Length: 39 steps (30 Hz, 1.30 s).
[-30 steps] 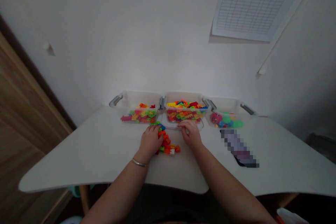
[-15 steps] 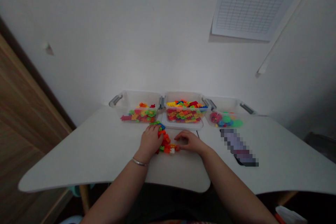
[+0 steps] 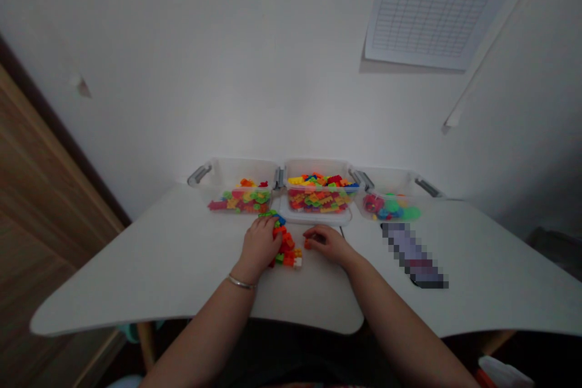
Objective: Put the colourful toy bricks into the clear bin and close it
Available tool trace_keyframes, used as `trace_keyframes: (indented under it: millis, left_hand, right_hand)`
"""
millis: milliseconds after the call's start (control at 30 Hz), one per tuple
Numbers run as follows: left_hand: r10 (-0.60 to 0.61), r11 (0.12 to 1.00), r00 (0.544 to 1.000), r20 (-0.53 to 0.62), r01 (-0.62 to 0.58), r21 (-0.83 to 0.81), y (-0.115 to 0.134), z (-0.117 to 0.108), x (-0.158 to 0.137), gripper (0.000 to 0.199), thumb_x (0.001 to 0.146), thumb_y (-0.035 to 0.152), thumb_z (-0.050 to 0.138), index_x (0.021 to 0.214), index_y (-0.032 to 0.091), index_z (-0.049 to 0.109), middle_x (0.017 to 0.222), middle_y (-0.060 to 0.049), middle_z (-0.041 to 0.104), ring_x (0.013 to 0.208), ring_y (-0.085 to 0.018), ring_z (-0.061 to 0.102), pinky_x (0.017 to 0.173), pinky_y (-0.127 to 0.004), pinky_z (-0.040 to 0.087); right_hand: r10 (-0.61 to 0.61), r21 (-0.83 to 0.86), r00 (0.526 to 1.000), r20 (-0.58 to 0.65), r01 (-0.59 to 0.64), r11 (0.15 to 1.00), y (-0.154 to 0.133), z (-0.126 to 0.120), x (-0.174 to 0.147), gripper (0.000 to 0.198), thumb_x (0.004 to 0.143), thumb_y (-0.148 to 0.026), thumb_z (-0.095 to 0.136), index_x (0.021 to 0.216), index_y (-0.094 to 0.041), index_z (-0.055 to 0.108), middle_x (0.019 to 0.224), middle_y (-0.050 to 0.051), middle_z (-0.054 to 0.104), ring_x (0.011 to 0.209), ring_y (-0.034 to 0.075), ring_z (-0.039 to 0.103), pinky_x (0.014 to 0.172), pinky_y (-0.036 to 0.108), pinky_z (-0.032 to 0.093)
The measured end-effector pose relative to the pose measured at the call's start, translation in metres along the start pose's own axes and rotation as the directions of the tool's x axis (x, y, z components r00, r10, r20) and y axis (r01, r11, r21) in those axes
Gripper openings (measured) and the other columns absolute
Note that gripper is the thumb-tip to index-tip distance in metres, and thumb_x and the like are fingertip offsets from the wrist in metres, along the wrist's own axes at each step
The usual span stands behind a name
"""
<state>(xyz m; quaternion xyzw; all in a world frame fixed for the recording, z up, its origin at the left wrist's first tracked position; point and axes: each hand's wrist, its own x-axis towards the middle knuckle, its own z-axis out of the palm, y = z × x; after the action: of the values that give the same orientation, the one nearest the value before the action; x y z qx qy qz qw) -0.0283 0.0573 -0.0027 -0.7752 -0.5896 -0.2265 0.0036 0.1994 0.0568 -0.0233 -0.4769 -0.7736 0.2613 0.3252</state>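
My left hand [image 3: 259, 245] wraps round the left side of a cluster of toy building blocks [image 3: 287, 241] on the table, red and orange in the middle. At its far end show green and blue blocks [image 3: 278, 218]; a white block [image 3: 297, 262] marks its near right corner. My palm and fingers hide part of the cluster, so I cannot tell how all its pieces join. Just to the right, my right hand [image 3: 331, 245] pinches a small orange block [image 3: 307, 244] between thumb and fingertips, a short gap away from the cluster.
Three clear plastic bins stand along the wall: a left bin [image 3: 240, 165] and a middle bin [image 3: 318, 166] with colourful blocks, and a right bin [image 3: 386, 174] with round pieces. A white lid [image 3: 313, 218] lies by the middle bin. A phone [image 3: 414, 254] rests on the white table [image 3: 182, 267].
My right hand has drawn the small orange block slightly up and away from the cluster's near right end. My left hand stays in place on the cluster.
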Motion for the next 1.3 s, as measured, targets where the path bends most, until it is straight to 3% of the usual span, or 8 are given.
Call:
trace_keyframes:
  millis: [233, 500, 600, 700, 800, 1067, 1167, 1300]
  left_hand:
    - [-0.002, 1.000, 1.000, -0.008, 0.002, 0.004, 0.000, 0.001, 0.000, 0.041, 0.087, 0.020, 0.056, 0.127, 0.011, 0.061, 0.132, -0.015, 0.063, 0.125, -0.028, 0.055, 0.111, -0.041, 0.041]
    - [0.007, 1.000, 1.000, -0.010, -0.007, 0.006, 0.000, 0.002, 0.000, 0.041, 0.088, 0.020, 0.055, 0.127, 0.011, 0.061, 0.131, -0.015, 0.063, 0.125, -0.028, 0.055, 0.110, -0.041, 0.042]
    - [0.004, 1.000, 1.000, -0.007, -0.004, 0.012, 0.000, 0.001, 0.000, 0.040, 0.088, 0.020, 0.055, 0.127, 0.013, 0.061, 0.130, -0.014, 0.064, 0.124, -0.027, 0.056, 0.109, -0.040, 0.042]
    - [-0.002, 1.000, 1.000, -0.008, 0.002, 0.009, 0.000, 0.001, 0.000, 0.039, 0.088, 0.021, 0.055, 0.126, 0.015, 0.061, 0.131, -0.014, 0.064, 0.124, -0.027, 0.056, 0.109, -0.040, 0.042]
    - [-0.001, 1.000, 1.000, -0.012, 0.001, -0.001, -0.001, 0.001, 0.000, 0.039, 0.088, 0.021, 0.055, 0.126, 0.015, 0.062, 0.131, -0.014, 0.064, 0.124, -0.028, 0.056, 0.108, -0.041, 0.042]
    - [0.006, 1.000, 1.000, -0.013, -0.006, -0.002, -0.001, 0.001, 0.000, 0.039, 0.087, 0.020, 0.055, 0.125, 0.014, 0.061, 0.130, -0.015, 0.064, 0.124, -0.028, 0.056, 0.110, -0.042, 0.041]
    - [0.007, 1.000, 1.000, -0.016, -0.007, -0.004, 0.000, 0.001, 0.001, 0.038, 0.087, 0.020, 0.055, 0.125, 0.016, 0.062, 0.130, -0.013, 0.064, 0.123, -0.028, 0.056, 0.109, -0.041, 0.042]
    - [0.004, 1.000, 1.000, -0.014, -0.004, -0.003, 0.001, 0.001, 0.001, 0.039, 0.087, 0.020, 0.055, 0.125, 0.015, 0.061, 0.130, -0.014, 0.064, 0.124, -0.027, 0.056, 0.110, -0.041, 0.041]
  right_hand:
    - [-0.092, -0.090, 0.994, 0.059, 0.097, 0.991, -0.003, -0.003, -0.002, 0.027, 0.073, -0.011, 0.070, 0.097, -0.022, 0.074, 0.098, 0.005, 0.073, 0.091, 0.020, 0.066, 0.085, 0.034, 0.052]
    - [-0.061, -0.220, 0.995, -0.076, 0.043, 0.975, -0.004, -0.002, -0.003, 0.024, 0.077, -0.012, 0.065, 0.099, -0.020, 0.071, 0.099, 0.007, 0.070, 0.097, 0.022, 0.062, 0.093, 0.039, 0.047]
    - [-0.008, -0.142, 0.984, -0.177, -0.018, 0.990, -0.003, -0.003, 0.000, 0.022, 0.077, -0.015, 0.063, 0.098, -0.020, 0.065, 0.092, 0.006, 0.068, 0.083, 0.019, 0.062, 0.080, 0.035, 0.051]
    - [-0.038, -0.062, 0.929, -0.367, 0.017, 0.998, -0.009, -0.010, 0.004, 0.008, 0.079, -0.022, 0.062, 0.084, -0.022, 0.056, 0.088, 0.006, 0.067, 0.078, 0.019, 0.060, 0.072, 0.033, 0.050]
    - [-0.155, -0.115, 0.808, -0.569, 0.109, 0.987, -0.021, -0.023, 0.009, 0.012, 0.083, -0.028, 0.060, 0.077, -0.024, 0.050, 0.096, 0.009, 0.068, 0.089, 0.023, 0.061, 0.082, 0.039, 0.049]
    - [-0.242, -0.295, 0.565, -0.789, -0.002, 0.956, -0.035, -0.049, 0.029, 0.012, 0.087, -0.030, 0.059, 0.078, -0.024, 0.054, 0.100, 0.008, 0.069, 0.105, 0.026, 0.056, 0.101, 0.048, 0.040]
    - [-0.188, -0.248, 0.540, -0.821, -0.042, 0.968, -0.033, -0.053, 0.042, 0.012, 0.087, -0.031, 0.058, 0.078, -0.023, 0.057, 0.103, 0.010, 0.070, 0.111, 0.028, 0.054, 0.105, 0.051, 0.036]
    - [-0.151, -0.241, 0.585, -0.797, -0.078, 0.967, -0.031, -0.056, 0.051, 0.010, 0.087, -0.029, 0.058, 0.083, -0.021, 0.062, 0.108, 0.012, 0.070, 0.117, 0.030, 0.052, 0.108, 0.054, 0.032]
